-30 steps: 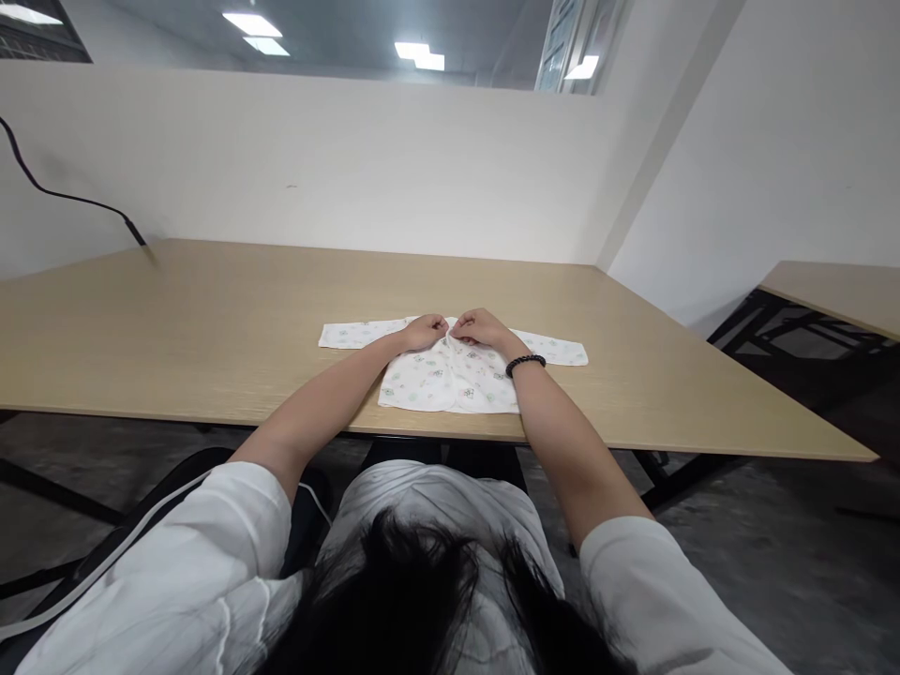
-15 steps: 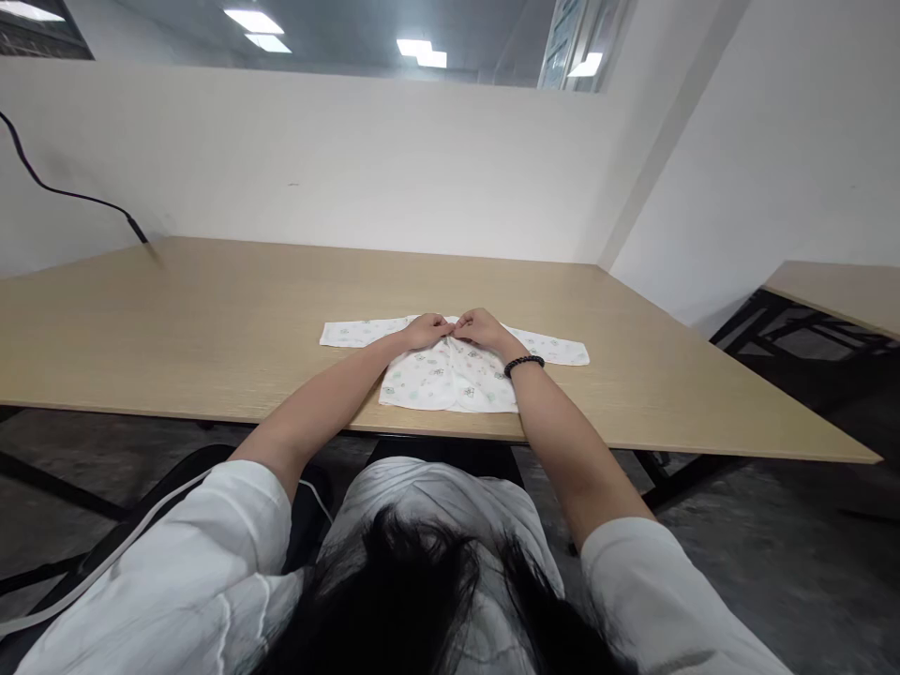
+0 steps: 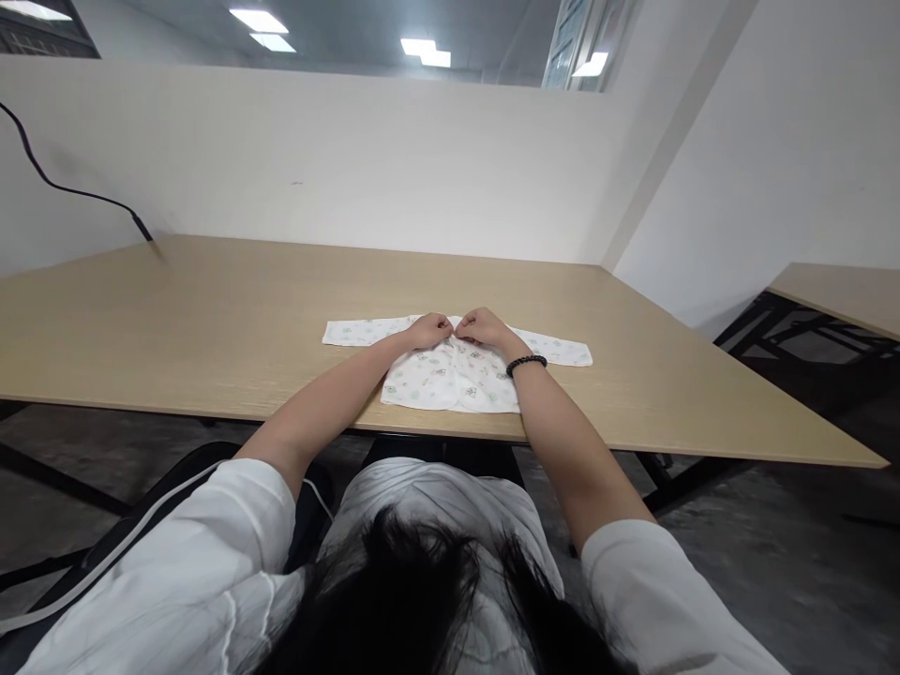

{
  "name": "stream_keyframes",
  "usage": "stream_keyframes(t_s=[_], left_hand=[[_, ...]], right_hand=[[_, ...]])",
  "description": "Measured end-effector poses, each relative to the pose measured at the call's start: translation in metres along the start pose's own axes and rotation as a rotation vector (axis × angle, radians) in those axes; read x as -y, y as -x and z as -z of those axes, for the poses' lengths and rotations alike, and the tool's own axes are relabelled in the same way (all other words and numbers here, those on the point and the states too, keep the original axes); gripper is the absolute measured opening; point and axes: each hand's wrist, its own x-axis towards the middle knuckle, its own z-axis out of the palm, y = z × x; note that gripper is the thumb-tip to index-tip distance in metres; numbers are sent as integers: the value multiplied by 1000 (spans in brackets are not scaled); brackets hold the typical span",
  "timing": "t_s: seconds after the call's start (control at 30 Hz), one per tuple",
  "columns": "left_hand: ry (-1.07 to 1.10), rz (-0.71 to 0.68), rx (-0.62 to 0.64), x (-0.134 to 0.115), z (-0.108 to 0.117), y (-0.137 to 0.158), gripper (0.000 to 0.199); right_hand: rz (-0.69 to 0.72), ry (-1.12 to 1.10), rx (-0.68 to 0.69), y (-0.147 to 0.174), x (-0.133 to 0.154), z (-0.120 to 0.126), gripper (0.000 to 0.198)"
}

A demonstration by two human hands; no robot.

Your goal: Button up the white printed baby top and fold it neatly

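A small white long-sleeved baby shirt (image 3: 450, 382) with a faint print lies spread on the table, its sleeves stretched out to both sides and its hem toward me. Both my hands meet over the upper middle of its front. My left hand (image 3: 430, 330) pinches the fabric near the centre line with closed fingers. Just beside it, my right hand (image 3: 482, 328) pinches the cloth too, thumb against fingertips. The fabric is slightly puckered below the fingers. Whatever small part lies between the fingertips is too small to make out.
The wooden table (image 3: 232, 309) reaches back to a white wall (image 3: 366, 159). A black cable (image 3: 84, 195) hangs down at the far left corner. Another table (image 3: 836, 291) stands at the right. The table's front edge runs just below the shirt's hem.
My fingertips have drawn slightly apart, leaving a small gap between the two hands. The shirt lies as before; the view has shifted slightly.
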Motion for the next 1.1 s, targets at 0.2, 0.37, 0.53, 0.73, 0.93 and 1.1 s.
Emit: stream_keyframes(t_s=[0.2, 0.37, 0.53, 0.73, 0.93, 1.1], left_hand=[[-24, 18, -2, -5, 2, 4, 12], [-52, 61, -23, -7, 4, 5, 7], [-68, 93, -17, -10, 5, 6, 8], [-56, 84, 19, -12, 8, 9, 7], [-36, 72, 61, -9, 12, 8, 4], [-17, 60, 89, -3, 13, 4, 7]], right_hand=[[3, 75, -14, -2, -1, -3, 2], [12, 127, -25, -7, 0, -5, 2], [16, 144, -24, -7, 1, -7, 3], [4, 132, 2, -3, 3, -6, 23], [-17, 94, 36, 0, 6, -6, 29], [-60, 51, 16, 0, 8, -6, 31]])
